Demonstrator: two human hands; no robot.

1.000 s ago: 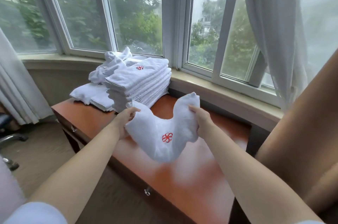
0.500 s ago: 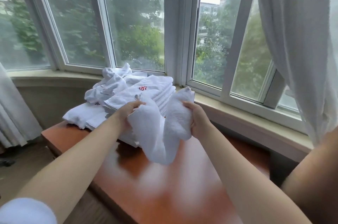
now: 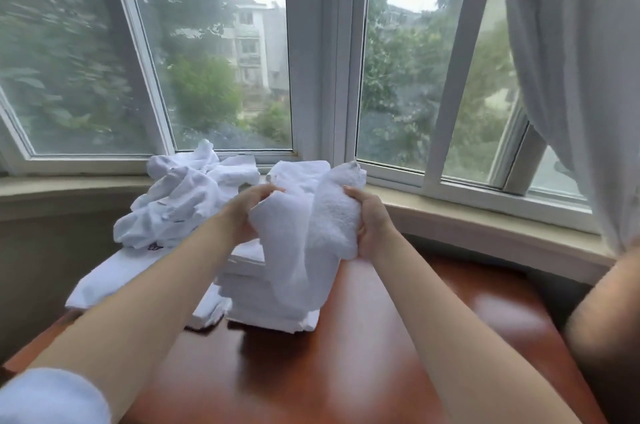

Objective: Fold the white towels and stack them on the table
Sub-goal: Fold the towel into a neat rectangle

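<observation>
The towel between the hands is white terry cloth — nubbly, matt, thick. Behind it the stack shows the same soft pile, its folded edges flat. Left of the hands a crumpled heap is smoother-looking cloth. Below them the desk is reddish-brown wood — glossy, mirroring window light.
</observation>
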